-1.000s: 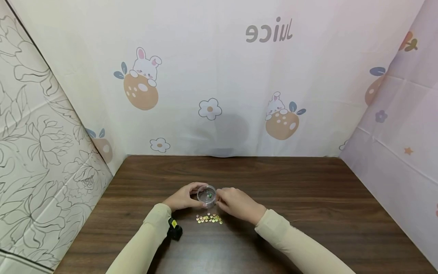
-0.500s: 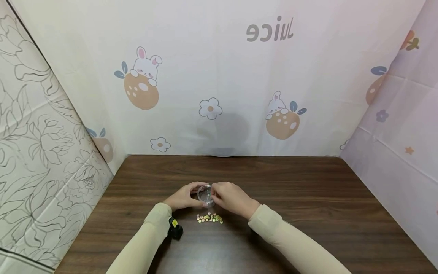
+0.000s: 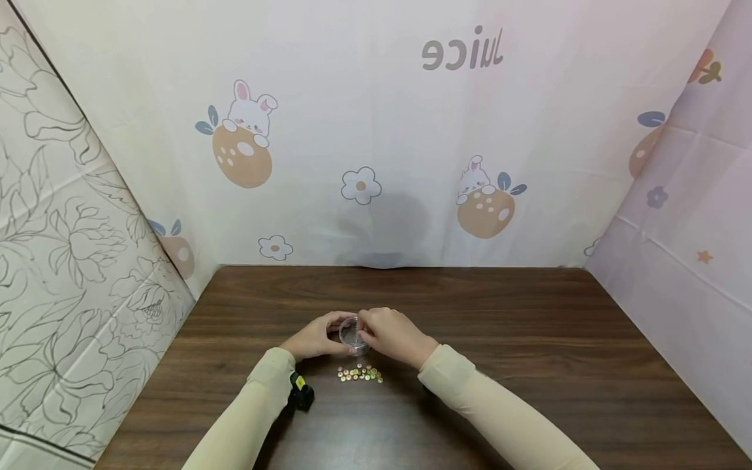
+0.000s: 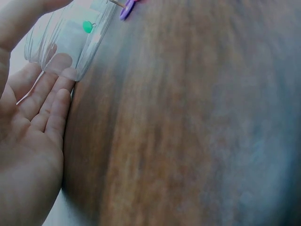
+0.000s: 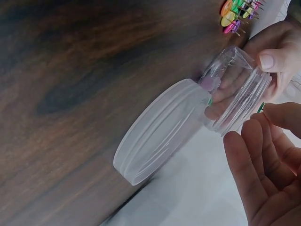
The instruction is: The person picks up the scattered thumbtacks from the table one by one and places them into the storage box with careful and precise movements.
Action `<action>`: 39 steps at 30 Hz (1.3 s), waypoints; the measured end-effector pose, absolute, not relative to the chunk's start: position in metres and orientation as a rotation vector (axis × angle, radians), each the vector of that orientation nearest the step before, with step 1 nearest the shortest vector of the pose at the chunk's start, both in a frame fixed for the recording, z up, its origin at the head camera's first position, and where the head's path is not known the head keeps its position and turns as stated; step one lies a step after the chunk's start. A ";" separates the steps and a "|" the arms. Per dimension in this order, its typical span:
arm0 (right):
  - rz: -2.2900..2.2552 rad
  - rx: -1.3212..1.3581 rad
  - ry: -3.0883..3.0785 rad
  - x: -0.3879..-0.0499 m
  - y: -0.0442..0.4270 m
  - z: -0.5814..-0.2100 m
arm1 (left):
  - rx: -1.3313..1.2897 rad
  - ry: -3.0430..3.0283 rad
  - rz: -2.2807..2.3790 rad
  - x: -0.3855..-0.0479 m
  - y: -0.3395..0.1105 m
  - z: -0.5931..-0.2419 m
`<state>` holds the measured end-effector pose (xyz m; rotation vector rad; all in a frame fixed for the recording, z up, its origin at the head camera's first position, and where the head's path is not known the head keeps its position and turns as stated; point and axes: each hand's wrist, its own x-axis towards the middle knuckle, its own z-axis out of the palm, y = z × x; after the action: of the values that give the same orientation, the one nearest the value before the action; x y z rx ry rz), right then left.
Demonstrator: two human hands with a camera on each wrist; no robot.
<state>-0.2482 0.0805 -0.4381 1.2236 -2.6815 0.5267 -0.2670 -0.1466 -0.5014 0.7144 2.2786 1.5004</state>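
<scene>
A clear round plastic jar stands on the table between my hands. My left hand holds it from the left, thumb near and fingers behind. My right hand is over the jar's right rim. In the right wrist view its thumb and fingertip pinch a green thumbtack, mostly hidden, at the jar's mouth. Through the jar wall in the left wrist view a green thumbtack shows. Several coloured thumbtacks lie in a cluster on the near side of the jar.
A clear round lid is beside the jar in the right wrist view. The brown wooden table reaches back to a patterned curtain. A black device with a yellow mark is at the left wrist.
My right hand has moved left, from beside the jar to over its rim, and now covers part of the opening. The left hand and jar stay in place.
</scene>
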 end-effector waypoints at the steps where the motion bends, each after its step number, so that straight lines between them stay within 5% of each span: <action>1: 0.523 1.220 -2.683 -0.249 0.080 -0.438 | 0.712 2.285 1.493 -0.267 -0.147 -0.502; 39: 0.600 1.294 -2.785 -0.224 0.104 -0.436 | 0.744 2.244 1.564 -0.254 -0.143 -0.481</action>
<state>-0.2241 0.1038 -0.4357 1.2941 -2.7853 0.5999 -0.2542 -0.1426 -0.4805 0.7436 2.2435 1.5640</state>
